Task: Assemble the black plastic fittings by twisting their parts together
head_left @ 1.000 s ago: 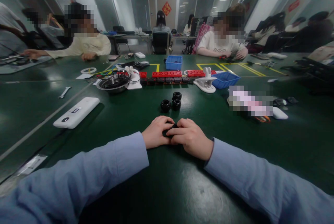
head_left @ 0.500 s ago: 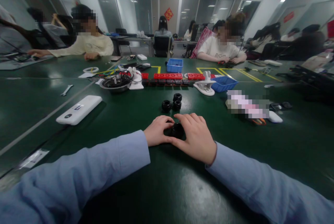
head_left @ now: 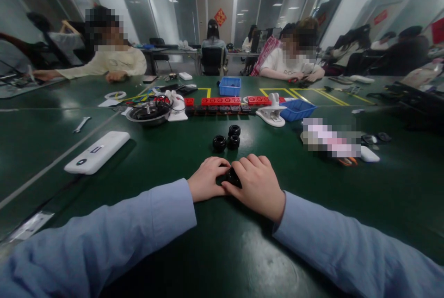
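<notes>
On the green table in front of me, a small black tyre-like piece (head_left: 233,176) sits between my two hands. My right hand (head_left: 259,188) is closed over it, with the fingers bent across the top and the thumb at its near side. My left hand (head_left: 207,180) curls round the left side, thumb and fingertips against the piece. The fingers hide most of its shape. Just beyond are three similar shiny black pieces with holes in the middle: a left one (head_left: 219,143), a back one (head_left: 235,130) and a front right one (head_left: 233,141).
A white power bank (head_left: 99,152) and a wrench (head_left: 82,124) lie left. Farther back are a metal bowl (head_left: 147,120), red power strips (head_left: 222,102), a white clamp base (head_left: 273,115) and blue bins (head_left: 230,86). Co-workers sit across the table.
My right hand's fingers have closed further over the black piece, covering more of it. The camera view has shifted slightly; the other three pieces stay put.
</notes>
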Motion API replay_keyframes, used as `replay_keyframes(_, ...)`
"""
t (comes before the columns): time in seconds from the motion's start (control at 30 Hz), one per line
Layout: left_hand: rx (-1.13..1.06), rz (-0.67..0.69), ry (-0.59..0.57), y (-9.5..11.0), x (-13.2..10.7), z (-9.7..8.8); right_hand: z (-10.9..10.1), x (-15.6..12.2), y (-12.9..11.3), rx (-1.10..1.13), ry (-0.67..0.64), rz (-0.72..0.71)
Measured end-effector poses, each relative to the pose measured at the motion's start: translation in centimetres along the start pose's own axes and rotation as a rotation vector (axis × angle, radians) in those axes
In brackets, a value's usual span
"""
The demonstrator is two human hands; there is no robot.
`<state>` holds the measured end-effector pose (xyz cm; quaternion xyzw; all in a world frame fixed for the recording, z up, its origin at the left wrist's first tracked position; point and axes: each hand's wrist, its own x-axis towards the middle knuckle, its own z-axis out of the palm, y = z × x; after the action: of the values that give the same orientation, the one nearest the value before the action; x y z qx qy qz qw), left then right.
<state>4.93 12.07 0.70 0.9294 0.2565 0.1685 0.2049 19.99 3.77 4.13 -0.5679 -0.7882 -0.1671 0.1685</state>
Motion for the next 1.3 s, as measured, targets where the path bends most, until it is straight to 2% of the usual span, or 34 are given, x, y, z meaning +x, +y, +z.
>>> replay_keyframes(0.57, 0.006, -0.015, -0.012, 0.1, -0.1, -0.1, -0.6, -0.4, 0.3, 0.272, -0.167, -0.048)
replay_keyframes(0.83, 0.007, -0.037, -0.031, 0.2, -0.1, -0.2, -0.4, -0.4, 0.8, 0.381, -0.112, -0.127)
replay_keyframes(1.0, 0.013, -0.027, -0.028, 0.2, -0.1, -0.2, 0.0, -0.4, 0.8, 0.407, -0.044, -0.128)
replay_keyframes(1.2, 0.0, -0.035, -0.03, 0.3, -0.1, -0.3, 0.5, -0.4, 0.6, 0.49, -0.039, -0.116)
replay_keyframes(1.3, -0.001, -0.028, -0.017, 0.4, -0.1, -0.3, 0.8, -0.5, 0.7, 0.528, 0.001, -0.157)
